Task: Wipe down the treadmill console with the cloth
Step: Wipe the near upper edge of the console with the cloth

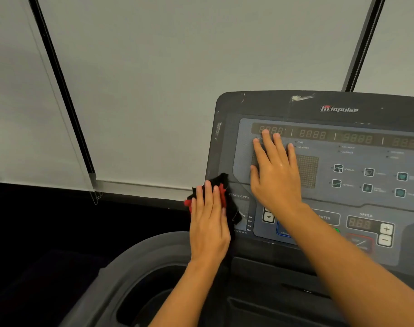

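Black-and-red cloth (222,181) was pressed by flat left hand (208,223) at edge of dark grey treadmill console (272,107); right hand (275,175) splayed, empty; white smears (300,98) judged unwiped

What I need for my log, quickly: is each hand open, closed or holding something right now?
Left hand: open, straight fingers pressing the cloth.
Right hand: open, flat on the console.

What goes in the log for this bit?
left hand flat on cloth | right hand flat on console | cloth at console's left edge
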Motion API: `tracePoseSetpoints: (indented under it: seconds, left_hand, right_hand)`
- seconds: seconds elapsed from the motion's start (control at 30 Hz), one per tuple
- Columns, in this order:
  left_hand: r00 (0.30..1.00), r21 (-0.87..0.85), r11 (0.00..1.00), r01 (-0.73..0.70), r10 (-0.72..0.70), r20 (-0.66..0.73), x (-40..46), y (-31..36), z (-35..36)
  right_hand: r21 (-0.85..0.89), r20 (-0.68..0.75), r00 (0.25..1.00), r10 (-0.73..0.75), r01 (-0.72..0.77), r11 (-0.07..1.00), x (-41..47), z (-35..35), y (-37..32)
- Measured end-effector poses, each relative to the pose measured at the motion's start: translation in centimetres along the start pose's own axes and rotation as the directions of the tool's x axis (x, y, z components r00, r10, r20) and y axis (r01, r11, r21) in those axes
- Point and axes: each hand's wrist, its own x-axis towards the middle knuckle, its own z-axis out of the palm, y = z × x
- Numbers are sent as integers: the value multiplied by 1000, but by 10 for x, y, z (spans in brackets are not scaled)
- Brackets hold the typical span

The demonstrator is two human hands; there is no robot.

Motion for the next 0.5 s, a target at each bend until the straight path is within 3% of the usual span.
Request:
tracePoseSetpoints:
  seconds: [0.17, 0.37, 0.5]
  left_hand:
    - [1000, 40, 999, -10, 9, 20, 50, 16, -6]
    - [994, 114, 991, -66, 55, 98, 4, -10, -11]
    - [997, 82, 996, -26, 20, 71, 62, 10, -20]
  right_hand:
    - [-34, 26, 1000, -1, 2, 999, -1, 3, -3]
    - [-60, 59, 998, 6, -3, 998, 1, 3, -4]
    - [-71, 87, 996, 6, 0, 998, 1, -1, -4]
